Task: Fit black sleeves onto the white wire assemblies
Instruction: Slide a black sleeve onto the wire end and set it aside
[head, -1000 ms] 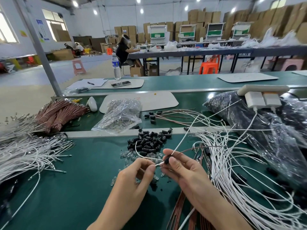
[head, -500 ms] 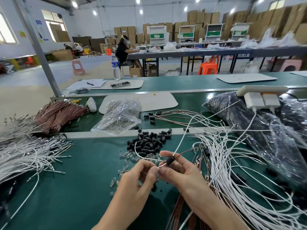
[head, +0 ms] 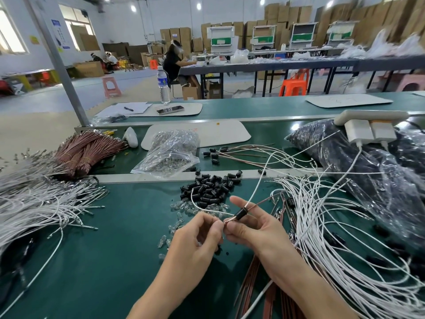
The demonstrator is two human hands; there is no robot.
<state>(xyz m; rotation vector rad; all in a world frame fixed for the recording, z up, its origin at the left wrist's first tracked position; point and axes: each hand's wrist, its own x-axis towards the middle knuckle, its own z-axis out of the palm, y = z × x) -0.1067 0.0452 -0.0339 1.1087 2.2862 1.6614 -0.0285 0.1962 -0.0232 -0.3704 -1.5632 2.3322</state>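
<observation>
Right hand [head: 255, 229] pinching wire [head: 253, 193], sleeve [head: 240, 214] above thumb

Green table [head: 103, 261], contents as we find them:
- one black sleeve [head: 241, 213] threaded on a white wire [head: 255, 191], which we pinch with our left hand [head: 200, 233] and right hand [head: 255, 229]
- heap of loose sleeves [head: 210, 188] just behind
- small clear bulbs [head: 184, 207] beside the heap
- white wire bundles, one at left [head: 34, 203] and one at right [head: 322, 226]
- brown wire bundle [head: 85, 150]
- clear bag [head: 170, 153]
</observation>
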